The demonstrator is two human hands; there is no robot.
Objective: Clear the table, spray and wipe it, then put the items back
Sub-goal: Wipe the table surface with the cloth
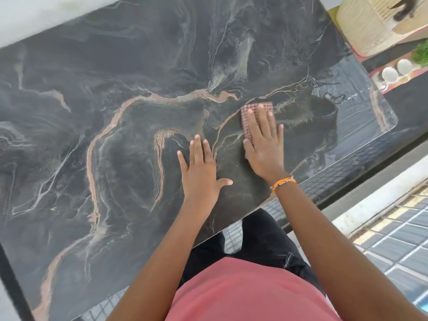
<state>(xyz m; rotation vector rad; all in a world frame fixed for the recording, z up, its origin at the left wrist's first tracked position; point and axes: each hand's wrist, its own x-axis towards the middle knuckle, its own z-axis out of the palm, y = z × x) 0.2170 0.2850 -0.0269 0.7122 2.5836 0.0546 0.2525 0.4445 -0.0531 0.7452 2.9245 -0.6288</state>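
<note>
The dark marbled table (115, 112) fills most of the view, with nothing standing on it. My right hand (264, 144) lies flat on a red-and-white checked cloth (249, 112), pressing it onto the tabletop near the right side. Most of the cloth is hidden under the palm and fingers. My left hand (201, 172) rests flat on the bare table just left of it, fingers spread, holding nothing. A wet sheen shows on the table surface to the right of the cloth.
A cream woven basket (370, 24) and a red tray with white round objects (396, 72) sit beyond the table's far right corner. A white wall (34, 15) borders the far edge. Tiled floor (393, 239) lies to the right.
</note>
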